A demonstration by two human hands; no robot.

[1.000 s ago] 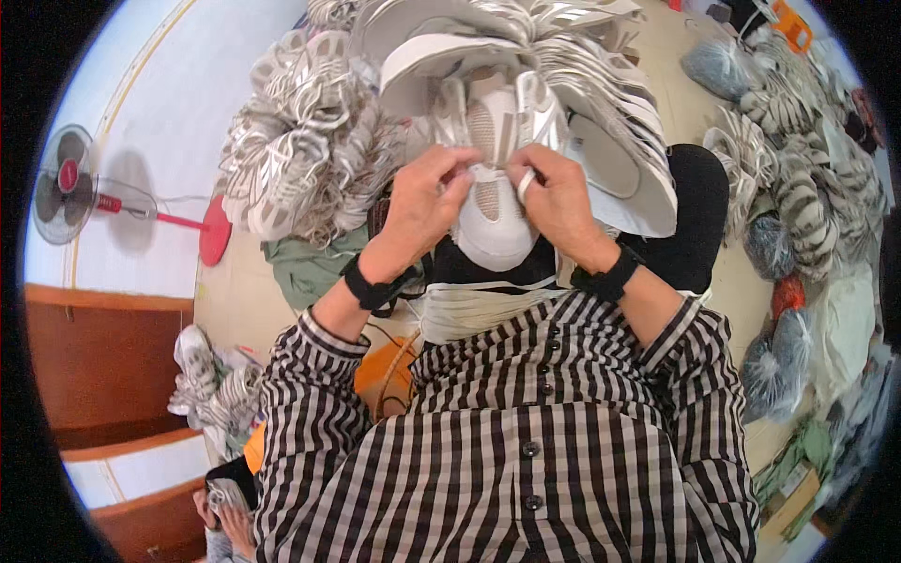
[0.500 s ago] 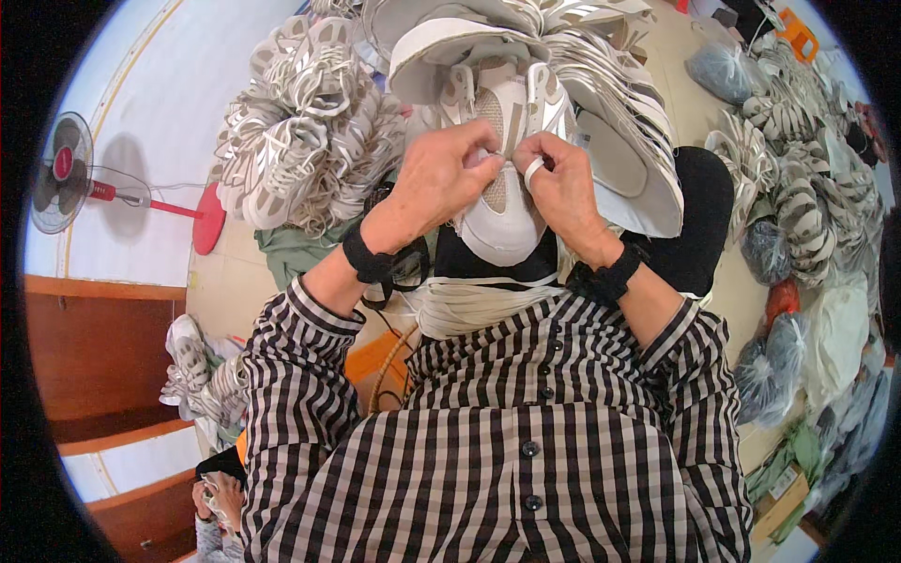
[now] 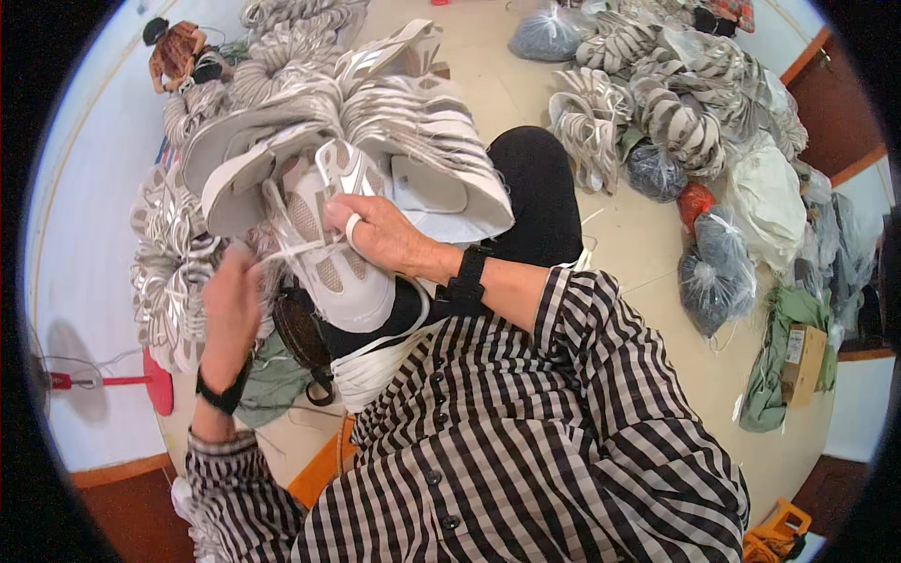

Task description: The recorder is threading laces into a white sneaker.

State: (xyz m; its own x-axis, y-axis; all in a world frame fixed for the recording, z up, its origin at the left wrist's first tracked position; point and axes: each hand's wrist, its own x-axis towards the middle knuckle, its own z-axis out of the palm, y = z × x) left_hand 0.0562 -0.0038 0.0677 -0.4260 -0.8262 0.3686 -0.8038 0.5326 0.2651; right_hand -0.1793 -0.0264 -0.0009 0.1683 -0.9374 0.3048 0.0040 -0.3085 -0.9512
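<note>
It's a shoe workshop, by the looks of it! Bundled shoe uppers (image 3: 676, 122) heap up on the tiled floor (image 3: 648, 324), stuffed plastic bags (image 3: 718, 277) right alongside.

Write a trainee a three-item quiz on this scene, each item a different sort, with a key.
1. True or false: a white band circles a finger of the right hand.
2. Choose one. A white lace runs from the shoe toward the:
A) left hand
B) cardboard box
C) clear bags
3. Fill in the colour: both wristbands are ____.

Key: 1. True. 2. A. 3. Black.
</note>
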